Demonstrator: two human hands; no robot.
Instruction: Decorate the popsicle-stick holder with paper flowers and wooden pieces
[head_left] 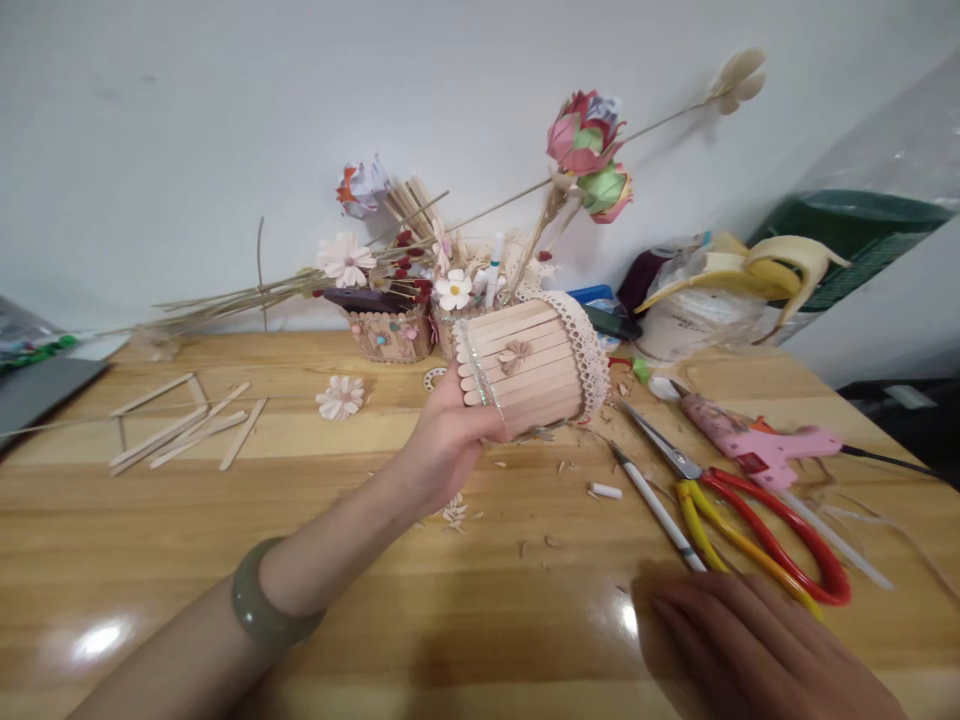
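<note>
While holding the craft-stick pot (544, 370) aloft, tipped nearly on its side above the middle of the table (150, 540), grip the bare sticks near the rounded ends, as done here with the left hand (446, 435), closed firmly round the wall with thumb along the near side and fingertips mostly out of sight. Press lightly across the glittery band (480, 362), and spare the small flower (515, 355) on the side and the lace trim (590, 345) at the other end from any pinching. Turn from the wrist, slowly. At lower right, see the right hand (757, 640), blurred, palm down, with fingers loosely bent; cannot tell about anything under the palm. Mind the scissors (784, 535), lying just beyond that hand with tips toward the pot, the white pen (658, 508) alongside, and the pink glue gun (765, 442) farther off, possibly hot at the nozzle. Behind, watch for the decorated holder (390, 338) and the upright paper flowers (589, 140). Find more room toward the near left, short of the loose sticks (178, 430) and the loose flower (341, 397).
</note>
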